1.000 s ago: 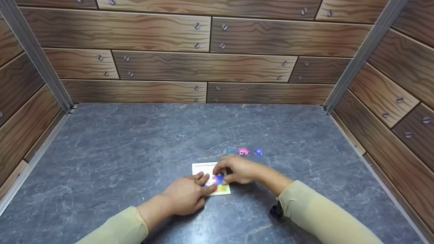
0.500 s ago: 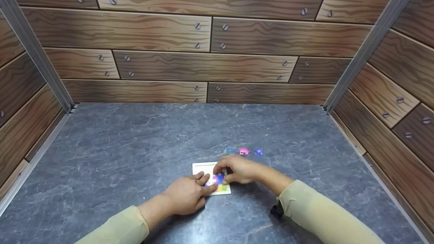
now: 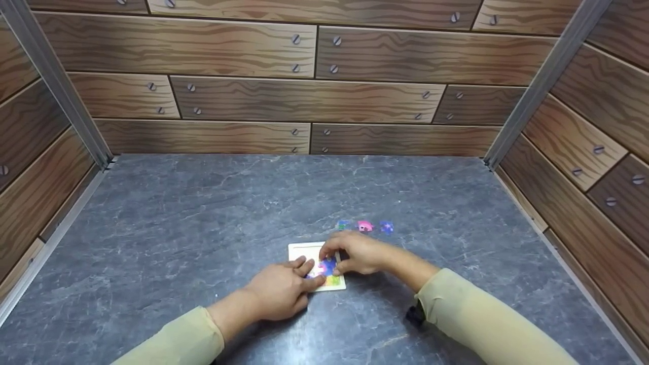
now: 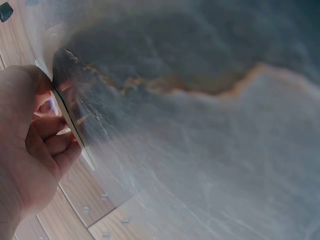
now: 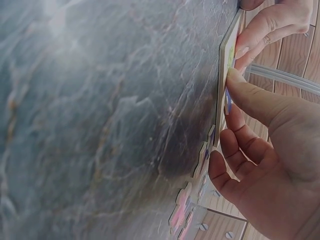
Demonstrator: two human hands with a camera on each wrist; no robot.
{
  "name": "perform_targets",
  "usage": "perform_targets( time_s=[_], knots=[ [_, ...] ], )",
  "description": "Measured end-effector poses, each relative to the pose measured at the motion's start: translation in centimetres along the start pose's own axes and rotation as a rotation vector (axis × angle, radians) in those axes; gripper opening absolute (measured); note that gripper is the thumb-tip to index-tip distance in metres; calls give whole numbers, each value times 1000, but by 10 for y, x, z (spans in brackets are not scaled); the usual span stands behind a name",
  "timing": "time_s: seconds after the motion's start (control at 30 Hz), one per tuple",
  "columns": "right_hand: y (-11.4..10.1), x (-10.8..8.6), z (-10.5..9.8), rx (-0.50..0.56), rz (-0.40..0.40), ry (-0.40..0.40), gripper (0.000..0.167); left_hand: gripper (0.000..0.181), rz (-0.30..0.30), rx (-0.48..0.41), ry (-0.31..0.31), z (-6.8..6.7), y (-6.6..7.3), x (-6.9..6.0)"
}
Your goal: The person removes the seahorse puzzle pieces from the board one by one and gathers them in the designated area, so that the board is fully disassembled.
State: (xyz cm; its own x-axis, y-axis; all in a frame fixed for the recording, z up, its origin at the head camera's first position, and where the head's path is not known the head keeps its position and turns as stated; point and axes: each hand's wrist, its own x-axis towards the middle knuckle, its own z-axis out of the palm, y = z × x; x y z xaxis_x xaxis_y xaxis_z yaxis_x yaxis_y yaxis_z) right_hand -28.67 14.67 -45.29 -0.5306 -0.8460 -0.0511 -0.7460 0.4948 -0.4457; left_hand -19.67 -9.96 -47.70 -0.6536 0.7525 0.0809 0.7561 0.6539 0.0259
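A small white puzzle board lies on the table near the middle of the head view, partly filled with colourful pieces along its lower right. My left hand rests on the board's left and near side, its extended fingers pressing on the pieces. From the right, my right hand pinches a blue puzzle piece between thumb and fingers at the board's right side. In the right wrist view that blue piece stands slightly proud of the board under the thumb. The fingers hide part of the board.
Behind the board lie three loose puzzle pieces in a row: a green-blue one, a pink one and a blue one with a star. Wood-patterned walls enclose the grey marbled tabletop at the back and sides.
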Motion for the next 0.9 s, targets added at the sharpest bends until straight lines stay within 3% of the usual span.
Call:
perform_targets(
  time_s=[0.9],
  knots=[
    [0,-1,1,-1,24,18,37,52,-7,-8,-47,-3,-1,1]
  ],
)
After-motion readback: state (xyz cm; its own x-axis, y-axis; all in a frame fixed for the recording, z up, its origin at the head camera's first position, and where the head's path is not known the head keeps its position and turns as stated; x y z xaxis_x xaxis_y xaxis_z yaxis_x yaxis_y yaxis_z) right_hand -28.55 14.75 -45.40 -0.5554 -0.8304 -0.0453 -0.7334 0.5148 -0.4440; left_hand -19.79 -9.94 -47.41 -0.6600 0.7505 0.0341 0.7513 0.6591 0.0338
